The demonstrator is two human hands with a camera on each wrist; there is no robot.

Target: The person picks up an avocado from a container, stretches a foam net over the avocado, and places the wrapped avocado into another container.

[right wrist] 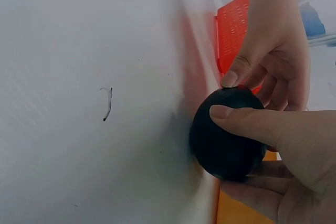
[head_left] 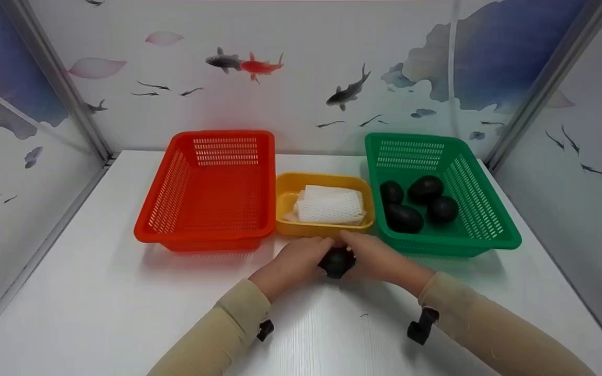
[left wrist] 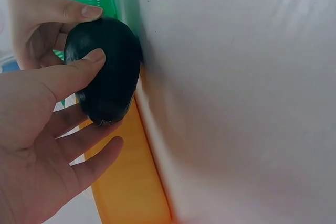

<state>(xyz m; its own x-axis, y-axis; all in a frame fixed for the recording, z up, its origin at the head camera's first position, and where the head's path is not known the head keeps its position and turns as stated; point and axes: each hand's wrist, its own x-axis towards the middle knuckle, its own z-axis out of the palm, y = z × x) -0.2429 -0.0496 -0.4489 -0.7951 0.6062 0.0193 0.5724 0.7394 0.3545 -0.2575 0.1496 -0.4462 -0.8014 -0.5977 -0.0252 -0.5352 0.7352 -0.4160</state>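
Both hands hold one dark, smooth, egg-shaped avocado (head_left: pixel 337 263) between them, just in front of the yellow basket. My left hand (head_left: pixel 293 261) grips it from the left, and in the left wrist view its thumb (left wrist: pixel 86 69) presses on the near face of the avocado (left wrist: pixel 115 77). From the right side my right hand (head_left: pixel 379 258) grips the same fruit; the right wrist view has its thumb (right wrist: pixel 247 121) across the avocado (right wrist: pixel 223 142). Several similar dark avocados (head_left: pixel 426 189) lie in the green basket (head_left: pixel 447 244) at the right.
Folded white foam netting (head_left: pixel 331 204) lies in the small yellow basket (head_left: pixel 324 228) at the middle. A red basket (head_left: pixel 209 201), with nothing visible inside, stands to its left. All three are on a white table (head_left: pixel 97 292), with patterned wall panels (head_left: pixel 301 115) behind and at both sides.
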